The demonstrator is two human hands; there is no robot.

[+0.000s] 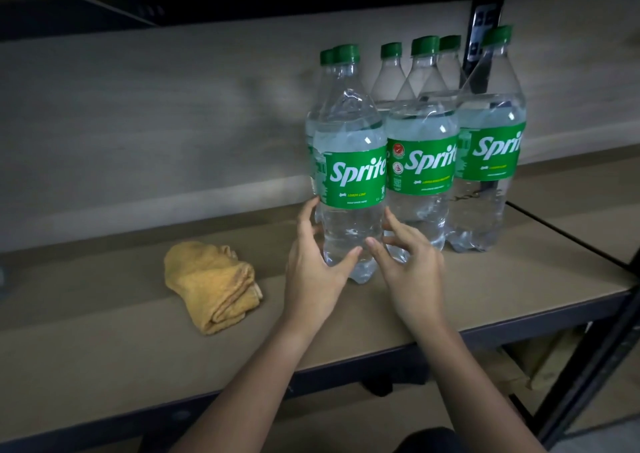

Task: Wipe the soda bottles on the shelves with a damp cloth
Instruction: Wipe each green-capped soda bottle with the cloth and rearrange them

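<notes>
Several clear Sprite bottles with green caps and labels stand in a cluster on the brown shelf board. The front-left bottle stands nearest me. My left hand is at its lower left side, fingers spread and thumb touching the base. My right hand is at its lower right, fingers loosely bent beside the bottle and in front of the middle bottle. Neither hand plainly grips it. A folded yellow cloth lies on the shelf to the left, apart from both hands. A third front bottle stands at the right.
A wood-look back panel closes the shelf behind. A black metal upright rises behind the bottles and another black frame post runs down at the right. An upper shelf hangs overhead. Cardboard boxes sit on the level below.
</notes>
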